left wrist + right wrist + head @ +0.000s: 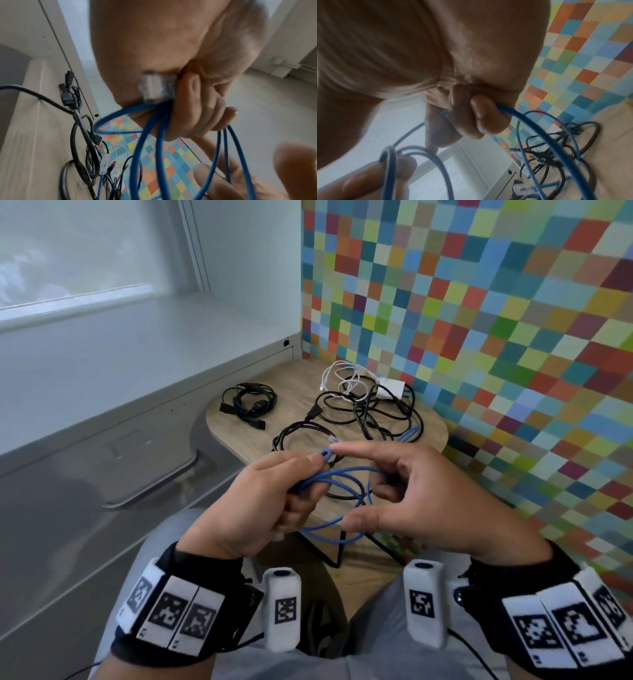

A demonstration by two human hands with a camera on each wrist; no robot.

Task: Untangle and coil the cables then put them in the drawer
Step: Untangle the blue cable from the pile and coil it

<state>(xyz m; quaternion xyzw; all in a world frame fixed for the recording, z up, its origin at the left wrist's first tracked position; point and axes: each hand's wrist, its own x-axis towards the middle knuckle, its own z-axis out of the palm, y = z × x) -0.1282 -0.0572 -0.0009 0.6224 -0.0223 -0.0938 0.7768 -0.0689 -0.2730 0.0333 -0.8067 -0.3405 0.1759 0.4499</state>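
A blue network cable hangs in several loops between my hands, above the near edge of the small wooden table. My left hand grips the gathered loops, and the cable's clear plug lies against its palm. My right hand has its index finger stretched out, while its other fingers curl round one blue strand. The cable's far end trails back into a tangle of black cables on the table.
A white cable and a white charger lie at the back of the table. A coiled black cable sits on its left side. A grey cabinet drawer with a long handle is to the left. A multicoloured checkered wall is close on the right.
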